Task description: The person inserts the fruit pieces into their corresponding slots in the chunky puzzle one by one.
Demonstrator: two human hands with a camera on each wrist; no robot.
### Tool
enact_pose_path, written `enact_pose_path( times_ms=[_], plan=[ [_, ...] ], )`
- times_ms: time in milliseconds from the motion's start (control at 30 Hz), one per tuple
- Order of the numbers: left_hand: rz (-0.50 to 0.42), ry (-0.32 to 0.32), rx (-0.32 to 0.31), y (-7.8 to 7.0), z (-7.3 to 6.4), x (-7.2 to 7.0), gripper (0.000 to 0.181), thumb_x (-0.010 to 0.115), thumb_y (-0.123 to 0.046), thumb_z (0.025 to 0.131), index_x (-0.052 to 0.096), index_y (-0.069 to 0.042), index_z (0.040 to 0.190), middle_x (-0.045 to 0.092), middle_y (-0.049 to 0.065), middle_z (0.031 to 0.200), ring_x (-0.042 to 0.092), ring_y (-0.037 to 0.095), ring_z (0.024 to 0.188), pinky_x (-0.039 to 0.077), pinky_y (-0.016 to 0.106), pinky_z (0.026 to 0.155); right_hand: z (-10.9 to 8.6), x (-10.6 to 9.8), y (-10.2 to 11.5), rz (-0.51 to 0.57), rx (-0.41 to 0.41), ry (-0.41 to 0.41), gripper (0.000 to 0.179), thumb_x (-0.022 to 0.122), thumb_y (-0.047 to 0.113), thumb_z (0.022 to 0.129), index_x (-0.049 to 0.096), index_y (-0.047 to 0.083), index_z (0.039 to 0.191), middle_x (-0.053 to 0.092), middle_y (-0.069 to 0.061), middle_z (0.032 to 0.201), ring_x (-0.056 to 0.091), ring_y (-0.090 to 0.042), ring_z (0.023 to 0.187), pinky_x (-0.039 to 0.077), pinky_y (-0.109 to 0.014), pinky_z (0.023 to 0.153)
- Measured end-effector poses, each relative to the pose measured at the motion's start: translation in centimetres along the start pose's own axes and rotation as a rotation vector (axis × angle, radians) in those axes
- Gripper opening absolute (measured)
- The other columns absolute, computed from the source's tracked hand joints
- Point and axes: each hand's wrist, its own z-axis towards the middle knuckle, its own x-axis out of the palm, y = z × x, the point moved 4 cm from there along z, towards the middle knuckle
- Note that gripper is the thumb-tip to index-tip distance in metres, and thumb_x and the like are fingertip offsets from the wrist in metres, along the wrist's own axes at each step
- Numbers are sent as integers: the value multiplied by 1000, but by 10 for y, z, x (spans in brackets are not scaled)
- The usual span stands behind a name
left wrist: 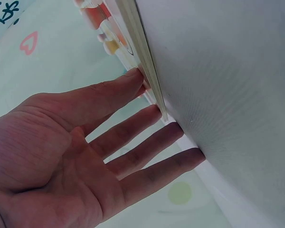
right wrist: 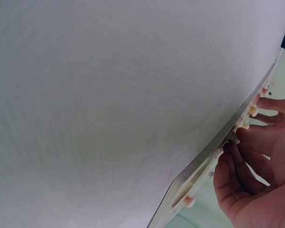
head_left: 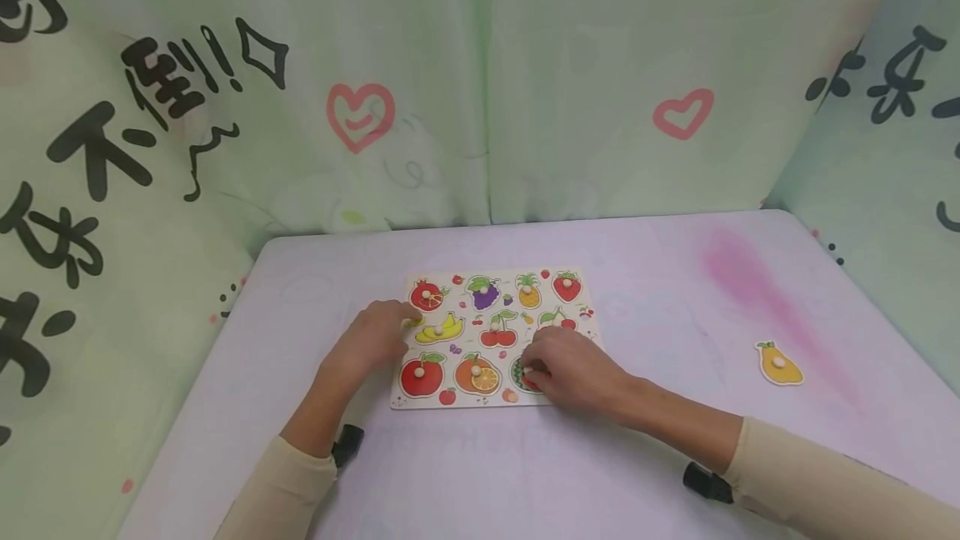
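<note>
A wooden fruit puzzle board [head_left: 480,402] lies flat on the table, its fruit pieces fitted with small round knobs. At its left edge, my left hand [head_left: 371,338] rests with thumb and fingertips touching the board. In the left wrist view, the fingers of the left hand [left wrist: 128,152] are extended and spread along the board's edge [left wrist: 149,66]. Over the lower right of the board, my right hand [head_left: 573,367] pinches the knob of the watermelon piece [head_left: 518,373], partly hidden beneath the fingers. The right wrist view shows the right hand's [right wrist: 256,175] thumb and forefinger together at a knob.
A yellow pear piece [head_left: 780,367] lies alone on the right side of the pale table [head_left: 660,298], near a pink stain [head_left: 757,282]. Green curtains [head_left: 555,107] with hearts and black lettering stand behind and at the sides.
</note>
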Motion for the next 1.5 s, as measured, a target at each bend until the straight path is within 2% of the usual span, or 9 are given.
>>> enact_pose_path(
  times_ms=[200, 433, 600, 800, 1300, 1500],
  plan=[
    [-1, 7, -6, 0, 0, 1, 52, 80, -8, 89, 66, -11, 139, 62, 16, 144, 51, 37, 140, 54, 50, 108, -2, -1, -2, 33, -2, 6, 13, 81, 11, 89, 82, 14, 102, 73, 7, 91, 59, -10, 86, 54, -28, 79],
    [-7, 7, -15, 0, 0, 1, 53, 80, -7, 89, 66, -11, 140, 61, 16, 145, 50, 37, 141, 54, 50, 108, -6, -7, -7, 10, 30, 3, 19, 83, 9, 86, 83, 18, 103, 73, 9, 94, 63, -9, 89, 58, -29, 83],
    [-5, 9, -14, -1, 0, 0, 54, 80, -7, 89, 65, -11, 140, 60, 16, 145, 50, 37, 142, 53, 51, 109, -13, -12, -18, -5, 108, -1, 19, 80, 10, 87, 82, 16, 105, 74, 8, 101, 66, -13, 98, 59, -37, 89],
    [-11, 13, -19, -1, -1, 0, 55, 81, -8, 88, 65, -11, 141, 60, 16, 146, 50, 37, 141, 54, 50, 108, -26, -21, -37, -36, 134, -50, 18, 78, 9, 88, 81, 13, 105, 78, 5, 100, 70, -21, 104, 56, -48, 99],
    [-9, 8, -10, -2, -3, -2, 55, 80, -7, 89, 64, -11, 141, 59, 17, 146, 49, 37, 142, 52, 51, 110, -69, -47, -78, -80, 264, -122, 21, 79, 2, 86, 80, 9, 106, 77, -3, 102, 71, -27, 99, 60, -51, 90],
    [-3, 13, -14, -2, -3, -1, 55, 80, -8, 89, 64, -11, 142, 59, 17, 146, 50, 37, 141, 54, 50, 108, -87, -58, -96, -87, 317, -127, 22, 78, 2, 86, 80, 7, 107, 76, -4, 101, 70, -27, 96, 60, -52, 86]
  ],
)
